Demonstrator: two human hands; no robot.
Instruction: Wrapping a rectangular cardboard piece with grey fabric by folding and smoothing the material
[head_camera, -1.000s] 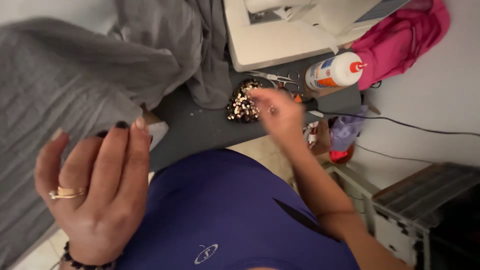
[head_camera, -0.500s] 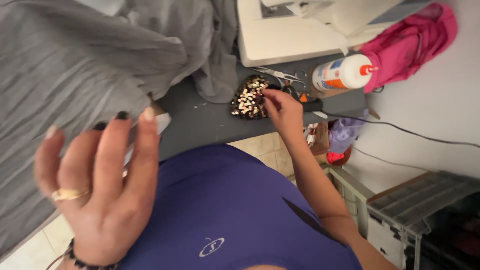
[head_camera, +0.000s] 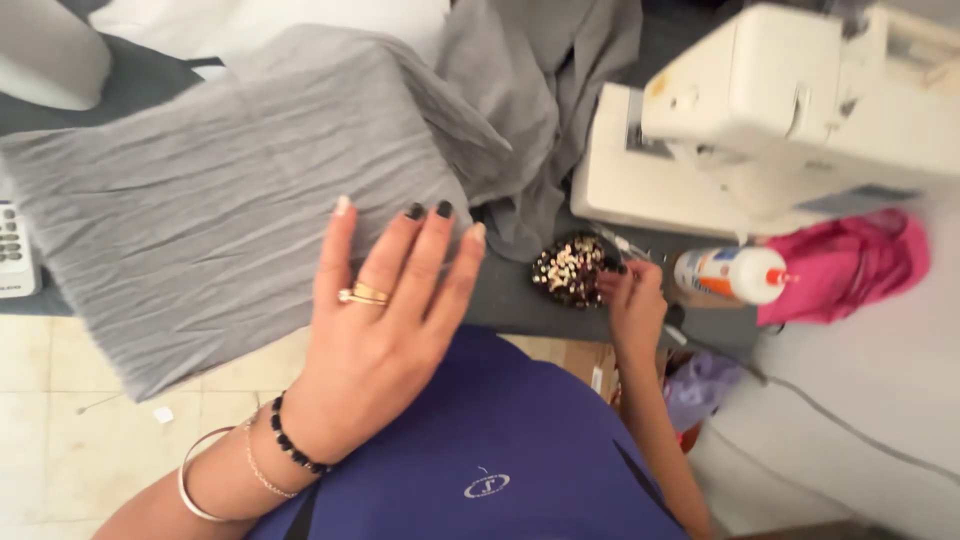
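Left hand (head_camera: 385, 310) lies flat, palm down, fingers spread and apart, on the near edge of the folded grey fabric (head_camera: 220, 230); nothing is clamped, it just presses. Judging by the spread, it is pinning the cloth so the overhanging corner doesn't slide off the bench (head_camera: 520, 300): part of the fabric hangs past the bench edge over the tiled floor (head_camera: 60, 420). A gold ring sits on one finger, and a beaded bracelet and bangles on the wrist. Right hand (head_camera: 632, 300) is well apart from the left, out at the small dark dish of sequins (head_camera: 568, 270), fingertips drawn together at the dish's right rim, touching or just over the sequins. Looks like a pinch on one or a few pieces, but they're too small to confirm anything is actually held. The dish sits on the dark bench strip just in front of the white sewing machine (head_camera: 760, 130), between the loose grey cloth heap (head_camera: 540, 110) and the white glue bottle (head_camera: 730, 275), which lies on its side with its orange tip pointing right. Dish and glue are side by side, so probably placed for one-hand reach while the other hand keeps the fabric still. A pink cloth bundle (head_camera: 850, 265) lies right of the bottle, and a cable (head_camera: 850, 430) trails off the bench edge. A lilac bag (head_camera: 700, 385) hangs below the bench.
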